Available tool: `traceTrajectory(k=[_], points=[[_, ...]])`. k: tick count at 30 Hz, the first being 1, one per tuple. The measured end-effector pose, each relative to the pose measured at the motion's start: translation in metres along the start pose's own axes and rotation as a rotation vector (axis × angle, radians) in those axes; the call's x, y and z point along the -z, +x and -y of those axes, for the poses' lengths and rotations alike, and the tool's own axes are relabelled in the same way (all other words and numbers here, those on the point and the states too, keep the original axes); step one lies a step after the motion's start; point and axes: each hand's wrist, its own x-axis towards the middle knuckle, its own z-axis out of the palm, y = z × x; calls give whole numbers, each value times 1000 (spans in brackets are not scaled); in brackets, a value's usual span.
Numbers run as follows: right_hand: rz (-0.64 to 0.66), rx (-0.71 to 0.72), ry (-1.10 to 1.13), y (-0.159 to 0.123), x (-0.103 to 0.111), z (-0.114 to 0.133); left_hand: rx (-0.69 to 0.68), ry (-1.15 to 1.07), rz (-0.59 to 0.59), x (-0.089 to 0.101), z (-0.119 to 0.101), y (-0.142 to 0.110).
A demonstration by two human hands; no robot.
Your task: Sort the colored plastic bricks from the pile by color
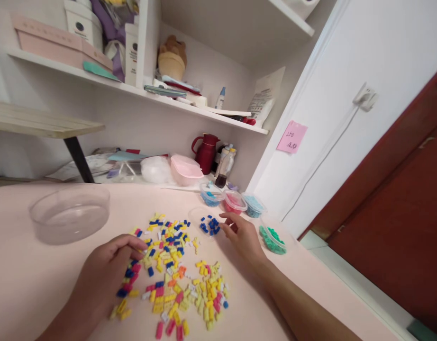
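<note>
Small toy building bricks in yellow, blue, pink, white and orange lie loose across the pale pink tabletop. At the left side of this spread is my left hand, its fingers bent and close together, tips touching the bricks. Whatever is between those fingertips is hidden. My right hand hovers at the right rim of a shallow clear dish, thumb and forefinger apart, with nothing visible between them. Inside the dish lie several dark blue bricks.
A large clear round container stands at the left. Behind my right hand are tubs of blue, red and light blue pieces; a green-filled tub sits right. A red jug and pink bowl stand at the back.
</note>
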Motion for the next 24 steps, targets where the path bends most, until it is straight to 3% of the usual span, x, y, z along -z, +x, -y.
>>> traceTrajectory(k=[3, 6, 12, 16, 20, 24], points=[[-13, -1, 95, -6, 3, 11, -19, -7, -27, 0, 1, 0], [42, 140, 148, -20, 7, 33, -48, -49, -55, -1, 2, 0], [508, 604, 66, -54, 5, 78, -64, -88, -47, -2, 2, -1], [740, 685, -24, -61, -2, 94, -71, -94, -20, -1, 2, -2], [752, 622, -41, -59, -5, 93, -46, -113, -20, -1, 3, -4], [640, 573, 33, -58, -5, 81, -54, -98, -24, -2, 4, -3]])
